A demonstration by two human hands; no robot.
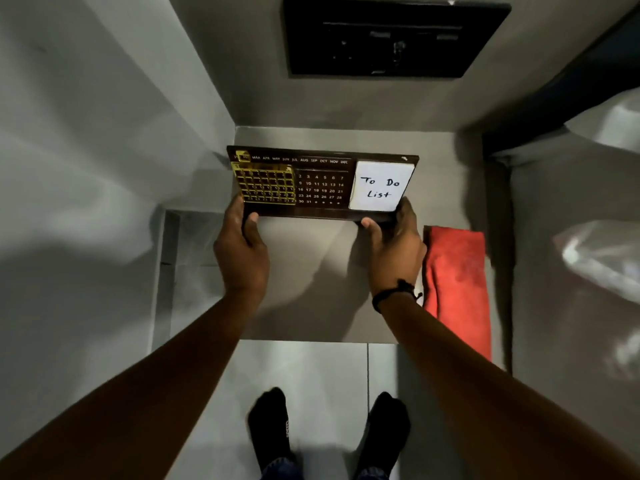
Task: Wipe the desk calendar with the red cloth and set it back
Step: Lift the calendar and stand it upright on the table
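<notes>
The desk calendar (322,183) is a dark brown board with a gold date frame on its left, printed months and numbers in the middle and a white "To Do List" pad on its right. It stands over the grey desk top (304,282), tilted toward me. My left hand (242,242) grips its lower left corner. My right hand (394,244), with a black wrist cord, grips its lower right corner under the pad. The red cloth (457,285) lies folded on the desk just right of my right hand, touched by neither hand.
A black wall panel (391,39) hangs above the desk. White walls close in on the left and right. A pale shiny object (602,258) sits at the right edge. My feet in black socks (329,431) stand on the tiled floor below the desk's front edge.
</notes>
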